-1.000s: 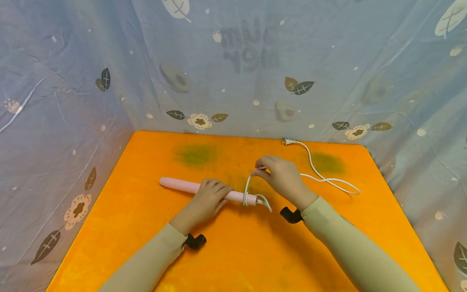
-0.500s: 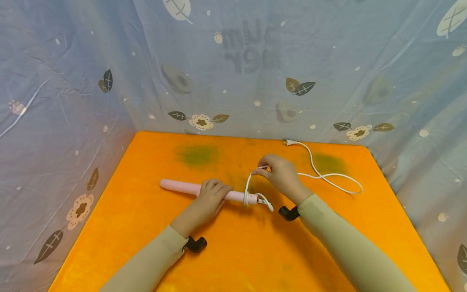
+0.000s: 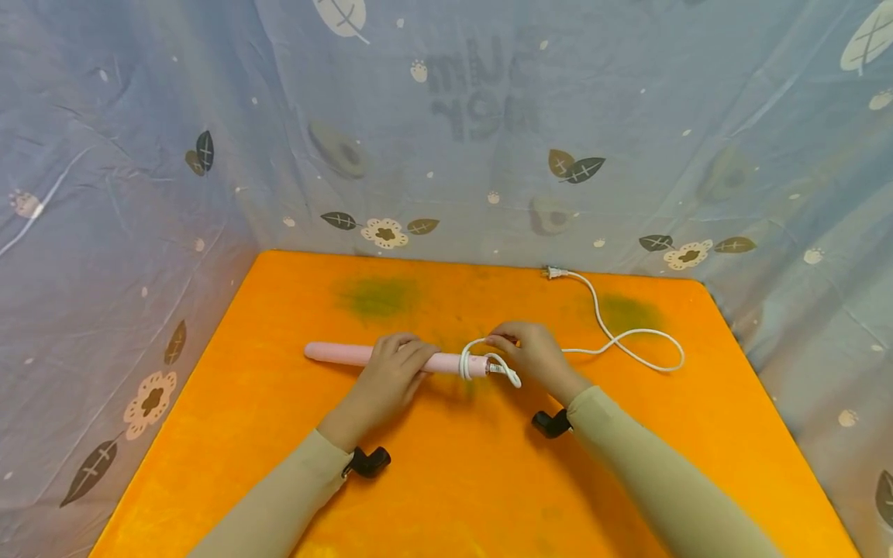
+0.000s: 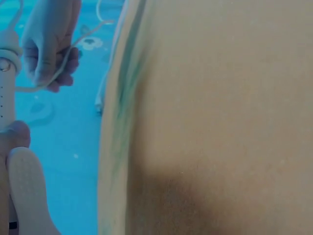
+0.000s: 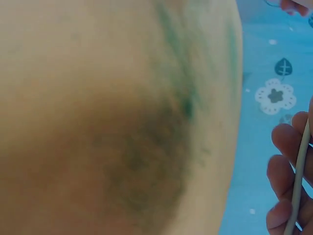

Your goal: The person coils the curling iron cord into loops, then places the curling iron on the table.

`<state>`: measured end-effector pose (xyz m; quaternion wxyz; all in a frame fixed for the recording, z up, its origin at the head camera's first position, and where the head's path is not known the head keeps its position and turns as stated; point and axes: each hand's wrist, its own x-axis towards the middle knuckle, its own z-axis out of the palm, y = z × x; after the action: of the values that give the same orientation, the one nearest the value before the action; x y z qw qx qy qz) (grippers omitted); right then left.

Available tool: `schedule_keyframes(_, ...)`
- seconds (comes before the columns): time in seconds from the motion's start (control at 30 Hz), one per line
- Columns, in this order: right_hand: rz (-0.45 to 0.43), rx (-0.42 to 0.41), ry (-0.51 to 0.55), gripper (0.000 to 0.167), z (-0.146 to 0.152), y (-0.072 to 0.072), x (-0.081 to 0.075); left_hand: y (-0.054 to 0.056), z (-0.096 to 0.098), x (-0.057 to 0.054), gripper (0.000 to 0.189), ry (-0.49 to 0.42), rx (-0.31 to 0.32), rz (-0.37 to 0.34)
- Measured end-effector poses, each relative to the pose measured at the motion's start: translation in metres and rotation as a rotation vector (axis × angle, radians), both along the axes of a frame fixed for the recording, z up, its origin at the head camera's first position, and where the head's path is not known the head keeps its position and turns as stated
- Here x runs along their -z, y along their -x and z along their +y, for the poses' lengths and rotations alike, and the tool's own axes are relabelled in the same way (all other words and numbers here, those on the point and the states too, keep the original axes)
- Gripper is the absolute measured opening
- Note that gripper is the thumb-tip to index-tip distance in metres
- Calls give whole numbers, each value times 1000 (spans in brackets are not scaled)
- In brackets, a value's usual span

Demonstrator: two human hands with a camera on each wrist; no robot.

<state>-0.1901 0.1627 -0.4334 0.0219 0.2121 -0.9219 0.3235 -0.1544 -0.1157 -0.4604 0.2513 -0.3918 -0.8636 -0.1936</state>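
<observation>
A pink curling iron lies crosswise in the head view, its handle end to the right. My left hand grips it around the middle, palm down. White power cord is looped around the handle close to its end. My right hand pinches the cord just right of those loops, between thumb and fingers. In the right wrist view the cord runs along the curled fingers. The left wrist view shows the handle with a button and dots, and a rounded lever below.
The free cord trails right in a crossed loop and ends in a two-prong plug at the back edge. An orange cloth covers the table. Patterned curtains stand around the back and sides.
My right hand has come down toward me with the cord, and the cord's arc at the handle is smaller. The iron's handle end has shifted slightly away from me; the left hand keeps its grip.
</observation>
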Motion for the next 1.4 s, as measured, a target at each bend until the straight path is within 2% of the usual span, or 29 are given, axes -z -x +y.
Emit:
schedule_keyframes(0.1,-18,-22,-33,16,-3,-4,5,1,0,0,35,0,-13,4)
schedule_keyframes(0.3,-20,-115,-107,6,-9,-11,7,2,3,-2,36,-36,-26,14)
schedule_keyframes(0.37,-61,-116,-76,5,-10,-12,9,4,3,-3,38,-55,-36,9)
schedule_keyframes(0.43,-112,-96,-37,12,-12,-15,10,5,2,-4,39,-68,-49,-3)
schedule_keyframes(0.53,-120,-89,-11,20,-16,-20,12,8,0,-5,39,-78,-73,-30)
schedule_keyframes(0.67,-16,-123,-65,18,-22,-29,14,12,0,-5,39,-87,-104,-67)
schedule_keyframes(0.8,84,-123,-109,15,-28,-39,10,16,2,-6,40,-108,-136,-93)
schedule_keyframes(1.0,327,-131,-249,20,-31,-51,2,23,0,-7,40,-107,-201,-120)
schedule_keyframes(1.13,452,-195,-293,20,-31,-58,-1,28,0,-7,40,-87,-227,-129)
schedule_keyframes(1.27,500,-262,-329,17,-32,-66,-6,31,0,-6,41,-62,-231,-137)
schedule_keyframes(1.4,488,-292,-335,10,-34,-74,-13,33,2,-6,43,-32,-227,-146)
